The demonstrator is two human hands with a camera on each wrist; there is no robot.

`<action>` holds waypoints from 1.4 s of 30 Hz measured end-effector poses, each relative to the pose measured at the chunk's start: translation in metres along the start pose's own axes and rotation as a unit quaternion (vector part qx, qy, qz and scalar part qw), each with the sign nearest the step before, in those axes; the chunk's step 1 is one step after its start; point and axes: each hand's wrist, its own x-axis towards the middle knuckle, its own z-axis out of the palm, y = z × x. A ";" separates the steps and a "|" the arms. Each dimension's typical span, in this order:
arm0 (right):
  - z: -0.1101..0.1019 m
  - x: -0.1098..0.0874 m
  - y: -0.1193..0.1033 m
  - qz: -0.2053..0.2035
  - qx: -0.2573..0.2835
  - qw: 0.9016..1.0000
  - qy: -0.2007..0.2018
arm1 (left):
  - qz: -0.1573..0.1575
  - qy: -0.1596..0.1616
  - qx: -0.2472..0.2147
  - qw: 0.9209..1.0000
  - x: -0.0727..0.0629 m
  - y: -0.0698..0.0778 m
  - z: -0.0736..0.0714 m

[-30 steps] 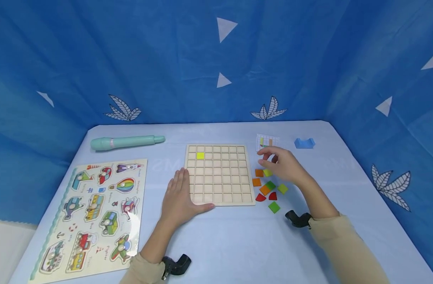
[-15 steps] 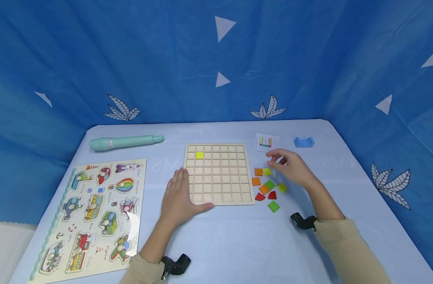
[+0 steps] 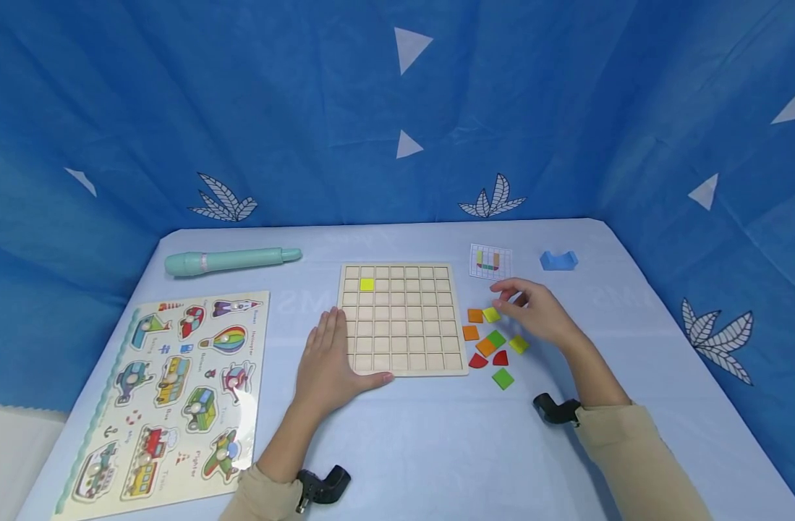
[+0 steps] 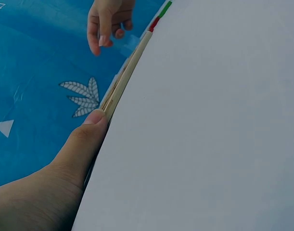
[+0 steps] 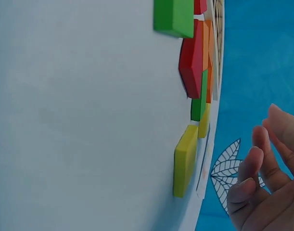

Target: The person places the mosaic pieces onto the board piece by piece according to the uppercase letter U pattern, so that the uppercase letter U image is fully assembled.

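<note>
In the head view, my left hand [image 3: 327, 365] lies at the near-left corner of a wooden grid board [image 3: 406, 314], fingers along its left side and thumb along the near edge. The left wrist view shows that thumb touching the edge. One yellow square tile [image 3: 367, 284] sits in the board's second row. My right hand [image 3: 535, 311] hovers right of the board with loosely bent fingers and nothing between them, as the right wrist view also shows. Close below it lie loose tiles: a yellow square [image 3: 491, 315], an orange square [image 3: 475, 315], a green square [image 3: 503, 378], red quarter-rounds [image 3: 478, 360] and several others.
A printed pattern card [image 3: 491, 262] lies behind the loose tiles, with a blue holder [image 3: 558, 261] to its right. A mint-green microphone-shaped stick [image 3: 233, 261] rests at the back left. A picture puzzle board [image 3: 169, 398] covers the left of the table.
My right hand has drawn back to the right from over the pattern card, uncovering it, and then nearly stopped. The left hand and the tiles stay in place.
</note>
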 end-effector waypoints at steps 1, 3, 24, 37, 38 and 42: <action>0.001 0.000 0.001 -0.001 0.000 1.000 0.000 | 0.000 0.001 0.000 1.000 0.000 0.000 0.000; 0.001 0.000 0.003 -0.001 -0.001 1.000 -0.001 | 0.001 0.002 0.000 1.000 0.000 0.000 0.000; 0.005 0.005 0.015 0.012 -0.001 0.999 -0.032 | 0.001 0.001 0.003 1.000 0.000 0.000 0.001; 0.011 0.010 0.026 0.001 -0.014 0.999 -0.045 | 0.000 -0.001 0.006 1.000 0.001 0.000 0.001; 0.011 0.010 0.026 0.000 -0.016 0.999 -0.045 | 0.000 -0.001 0.006 1.000 0.001 0.000 0.001; 0.012 0.011 0.025 0.003 -0.023 0.999 -0.048 | 0.002 0.001 0.006 1.000 0.001 0.000 0.001</action>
